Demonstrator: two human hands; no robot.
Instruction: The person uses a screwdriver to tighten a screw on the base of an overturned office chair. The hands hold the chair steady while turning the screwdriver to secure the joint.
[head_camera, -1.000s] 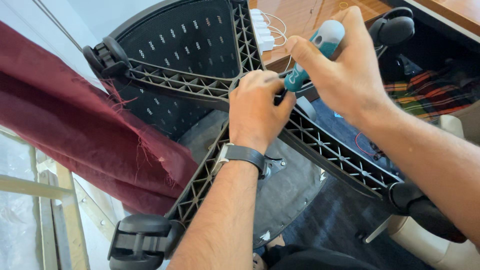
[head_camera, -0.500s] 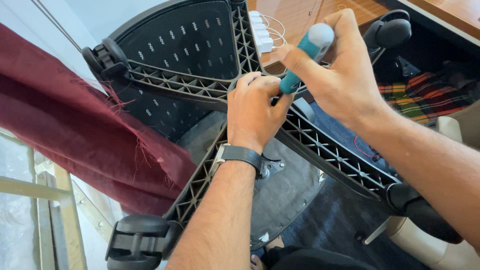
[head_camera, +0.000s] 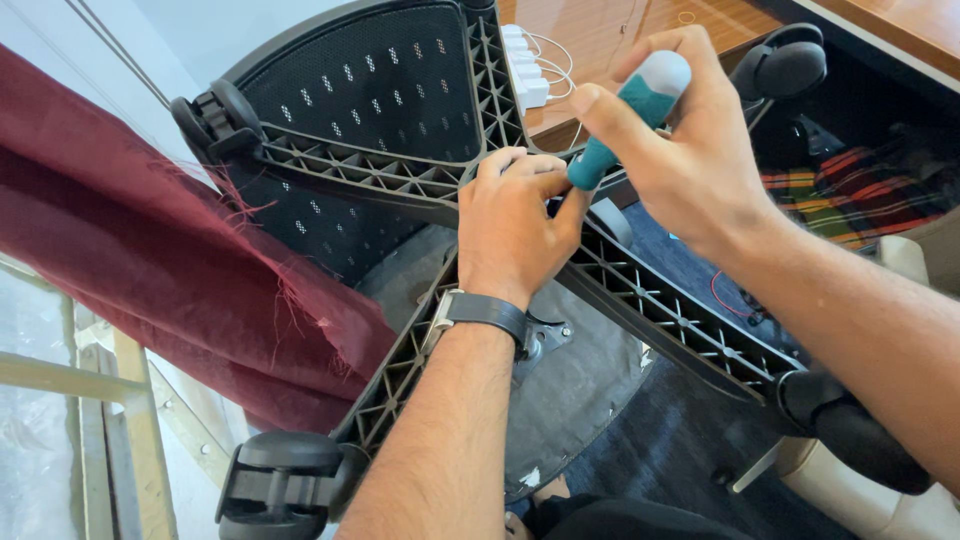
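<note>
Since the earlier frames the right hand (head_camera: 690, 150) has tipped the screwdriver (head_camera: 625, 120) more upright, its pale cap now clear of the palm, while the left hand (head_camera: 515, 230) stays pressed at the hub. The right fingers are closed around the teal handle; the left fingers curl down over the centre of the upturned chair base (head_camera: 400, 180), hiding the tool's tip and whatever it engages. The black ribbed spokes run out to casters (head_camera: 280, 485) at their ends, with the mesh seat (head_camera: 370, 90) behind and a maroon cloth (head_camera: 150, 250) draped to the left. A white power strip (head_camera: 525, 70) lies on the wooden floor beyond. Risk: with the tip unseen beneath the left fingers, a slip under downward pressure could drive the blade into them or gouge the plastic ribs.
</note>
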